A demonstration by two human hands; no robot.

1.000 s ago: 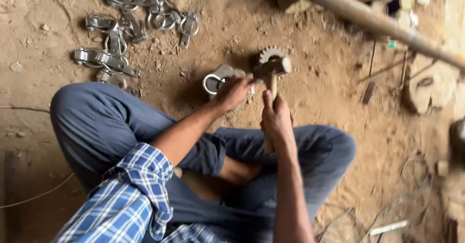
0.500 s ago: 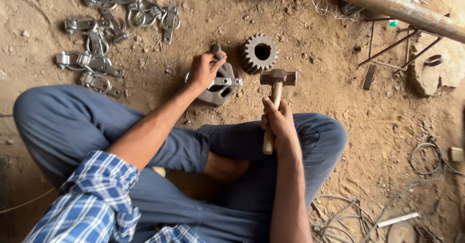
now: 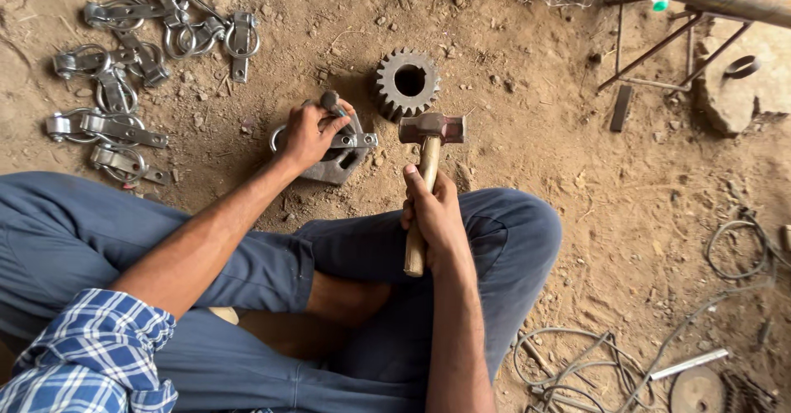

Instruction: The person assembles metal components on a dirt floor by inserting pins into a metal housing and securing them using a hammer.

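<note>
sat cross-legged on the dirt floor [image 3: 659,182]. gripped a wooden-handled hammer [image 3: 426,166] in the right hand [image 3: 432,215], head beside a toothed gear [image 3: 406,84]. clamped the left hand [image 3: 306,133] around a metal shackle [image 3: 339,151] on the ground.

Gear [image 3: 407,83] just beyond hammer [image 3: 430,129]; clamp pile [image 3: 140,59] crowds far left; bare dirt [image 3: 535,133] right.

**Camera placement: single head view**

One head-worn camera is provided. The scene is viewed steeply downward, at close range, over crossed legs onto a dirt floor [image 3: 577,182]. The person's forearms enter from the bottom edge. No second view is supplied.
</note>
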